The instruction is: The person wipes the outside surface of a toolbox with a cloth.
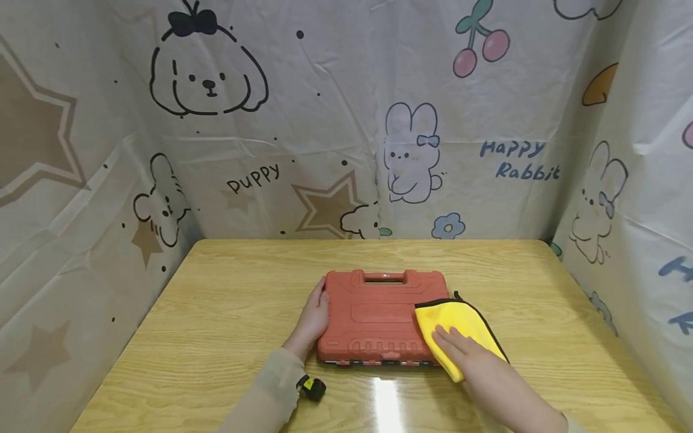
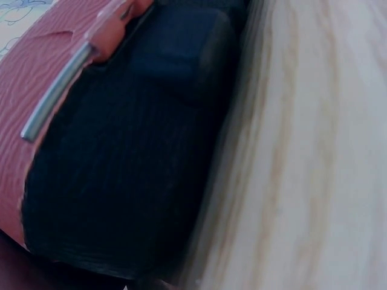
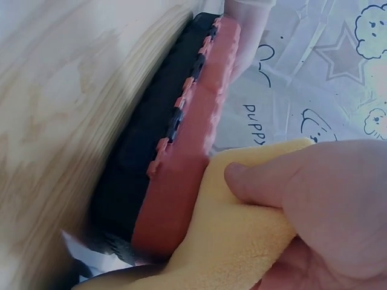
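A red hard plastic carrying case (image 1: 379, 313) with a black lower half lies flat on the wooden table, its handle toward the back wall. My left hand (image 1: 314, 316) rests along the case's left side. Over the front right corner is a yellow cloth (image 1: 452, 319) with black edging. My right hand (image 1: 473, 358) lies on that cloth; in the right wrist view its thumb (image 3: 260, 180) presses into the plush fabric, with a fold held against the fingers. A metal pin (image 2: 54, 90) shows at the case's side in the left wrist view.
The wood-grain table (image 1: 233, 288) reaches back to a hanging printed sheet (image 1: 325, 120), which also covers both sides. A small black device (image 1: 312, 388) with a yellow mark sits at the left wrist. Bright light reflects off the table (image 1: 387, 403) in front.
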A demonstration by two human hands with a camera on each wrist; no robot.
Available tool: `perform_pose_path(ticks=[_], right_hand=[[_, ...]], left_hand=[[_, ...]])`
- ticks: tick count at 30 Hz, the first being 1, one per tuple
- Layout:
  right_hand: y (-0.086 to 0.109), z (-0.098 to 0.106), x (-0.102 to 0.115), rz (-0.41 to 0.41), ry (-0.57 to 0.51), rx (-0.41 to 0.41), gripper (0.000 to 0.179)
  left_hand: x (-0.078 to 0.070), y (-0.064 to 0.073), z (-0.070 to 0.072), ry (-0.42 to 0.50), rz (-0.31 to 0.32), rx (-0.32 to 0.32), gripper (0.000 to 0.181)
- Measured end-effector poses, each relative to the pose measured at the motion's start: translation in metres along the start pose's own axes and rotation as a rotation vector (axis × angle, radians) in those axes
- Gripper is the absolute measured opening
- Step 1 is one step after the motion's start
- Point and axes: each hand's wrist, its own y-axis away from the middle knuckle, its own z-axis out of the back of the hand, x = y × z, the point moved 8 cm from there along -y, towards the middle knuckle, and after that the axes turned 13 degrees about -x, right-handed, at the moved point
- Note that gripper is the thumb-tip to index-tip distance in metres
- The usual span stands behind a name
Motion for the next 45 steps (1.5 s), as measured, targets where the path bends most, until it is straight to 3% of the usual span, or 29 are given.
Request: perform_pose_path(ticks=[6,13,30,37,45], right_hand=[[0.003,-0.003,0.002,-0.044,-0.026,0.095,0.07],[0.006,-0.006,0.005,-0.08,-0.05,0.142,0.07],[0.005,-0.002,0.016,0.015,-0.021,0.129,0.08],[0.006,0.001,0.02,0.079,0.015,0.075,0.077],[0.006,-0.001,0.021,0.086,0.027,0.085,0.073]], left_hand=[[0.001,-0.001,-0.001,0.002,-0.008,0.001,0.054],[0.0,-0.001,0.0,0.001,-0.025,-0.008,0.053],[-0.001,0.0,0.0,-0.018,-0.004,-0.013,0.054],[-0.001,0.0,0.0,-0.016,-0.009,-0.012,0.054],[-0.001,0.0,0.0,-0.012,-0.004,-0.008,0.054]])
